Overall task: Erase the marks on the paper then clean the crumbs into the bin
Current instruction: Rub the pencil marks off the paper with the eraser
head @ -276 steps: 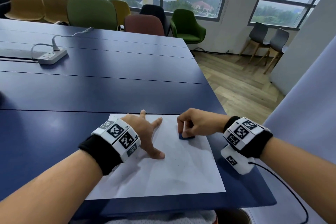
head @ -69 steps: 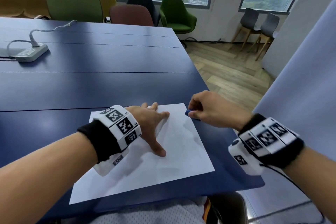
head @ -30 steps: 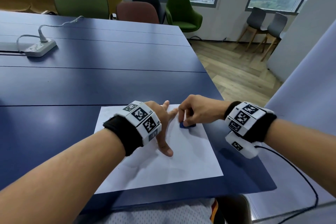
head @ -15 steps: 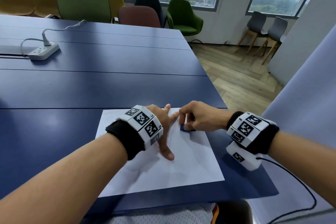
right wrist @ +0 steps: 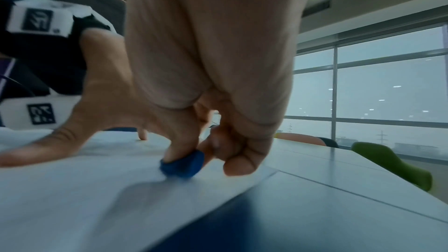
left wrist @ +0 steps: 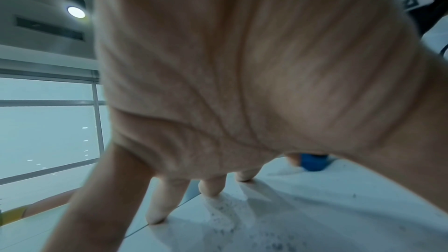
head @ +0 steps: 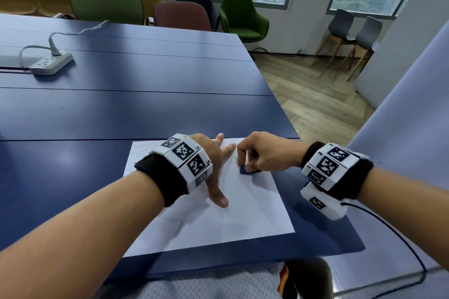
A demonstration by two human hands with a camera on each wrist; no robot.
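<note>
— What is the right hand [head: 266,153] doing?

— It is pinching a small blue eraser [head: 246,170] between thumb and curled fingers, pressing it down onto the white paper [head: 218,221] close to the sheet's right edge, toward its far right corner.

— And the left hand [head: 213,165]?

— It is lying spread out on the paper just left of the eraser, fingers straight, gripping nothing. The fingertips [left wrist: 155,217] are pressing the sheet flat, and the thumb is pointing back toward the near edge.

— Are there crumbs?

— Dark specks [left wrist: 223,210] are lying on the paper beside those fingertips; the left wrist view is showing them best.

— Where is the sheet sitting?

— It is lying flat at the near right corner of the blue tabletop [head: 145,114], its near edge just short of the table's near edge.

— Anything else?

— A white power strip [head: 52,63] with its cable is resting well apart, toward the far left of the tabletop. Chairs are standing past the far edge, under the windows.
</note>
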